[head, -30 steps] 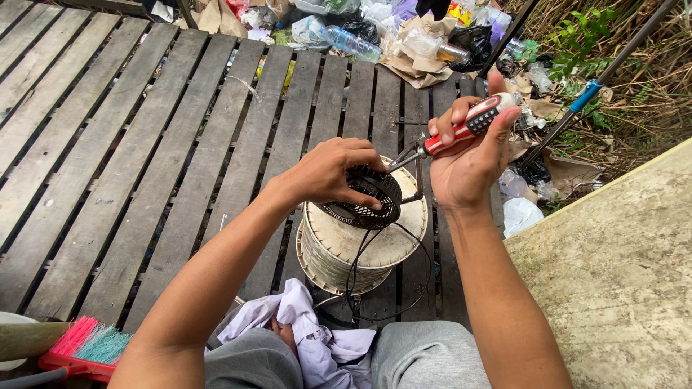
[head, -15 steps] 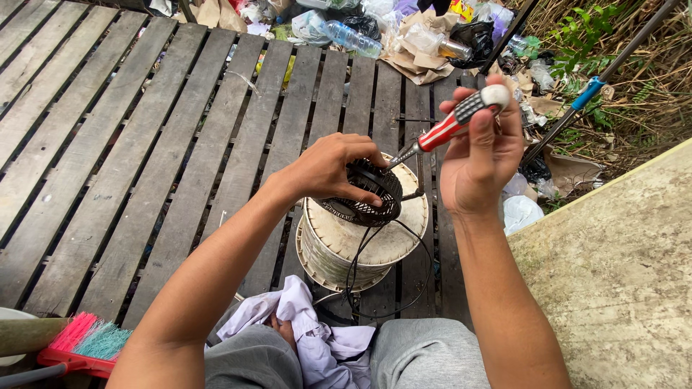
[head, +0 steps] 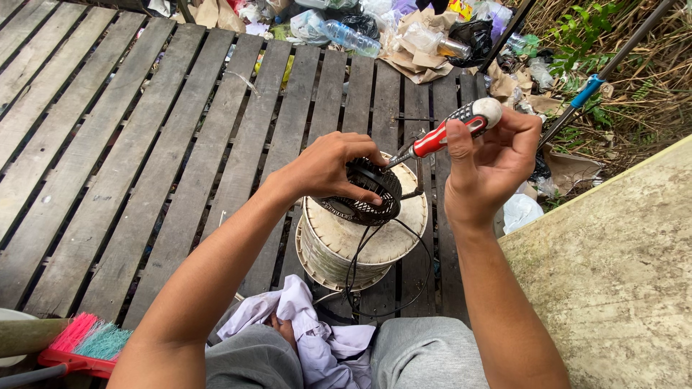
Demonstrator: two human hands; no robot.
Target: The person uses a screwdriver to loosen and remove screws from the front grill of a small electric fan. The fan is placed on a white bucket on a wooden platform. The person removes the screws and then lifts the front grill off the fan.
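1. A black vented cover (head: 364, 193) is held by the left hand (head: 328, 167), its fingers closed around the near rim; the cover rests on top of a cream-coloured drum-shaped unit (head: 353, 248) standing on the wooden slat deck (head: 137, 144).
2. A red-handled screwdriver (head: 450, 128) is gripped by the right hand (head: 490, 162) – fingers wrapped at the butt of the handle – with the tip set against the far right edge of the cover.
3. The cover is judged still attached or only partly freed; whether any screw is out cannot be told.
4. A black cable (head: 360, 274) hangs from the unit towards the near side – above a white cloth (head: 317, 338) on the lap.
5. A pink-and-green brush (head: 83, 342) lies near left; litter (head: 375, 29) is piled at the far edge.
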